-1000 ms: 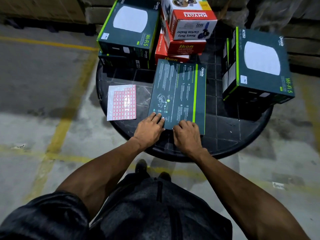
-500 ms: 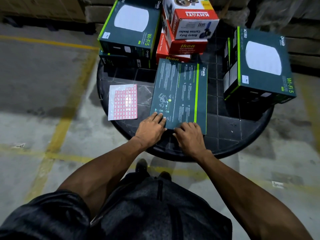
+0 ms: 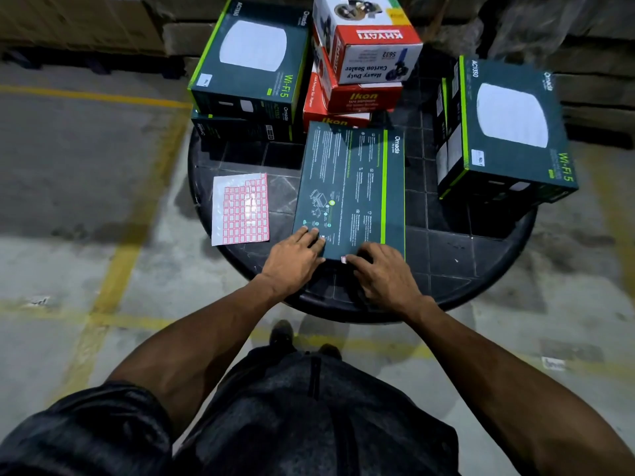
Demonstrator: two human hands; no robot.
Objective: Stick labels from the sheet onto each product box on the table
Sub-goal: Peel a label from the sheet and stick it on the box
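Two hands work at the near edge of a flat dark green box (image 3: pixel 350 194) that lies face down in the middle of a round black table (image 3: pixel 481 269). The left hand (image 3: pixel 292 262) lies on the box's near left corner, its fingers (image 3: pixel 311 235) stretched out straight and pressing on the printed surface. The right hand (image 3: pixel 381 273) sits at the near edge, fingers bent down over it, and just off its fingertips (image 3: pixel 354 259) a small white label (image 3: pixel 343 259) with a red border shows against the box's near side; whether the fingertips touch or pinch it I cannot tell. To the left of the box, just beside it and flat on the table, lies the label sheet (image 3: pixel 240 207), white with rows of red-framed stickers, its upper left part already bare. At the far left of the table two green Wi-Fi boxes (image 3: pixel 251 63) are stacked, the top one bearing a small white label near its left corner. Next to them stands a pile of red boxes (image 3: pixel 354 97) topped by a white and red carton sealer box (image 3: pixel 371 39). On the right, well apart from the hands, another green Wi-Fi box (image 3: pixel 508 132) rests on the table, also with a small white label.
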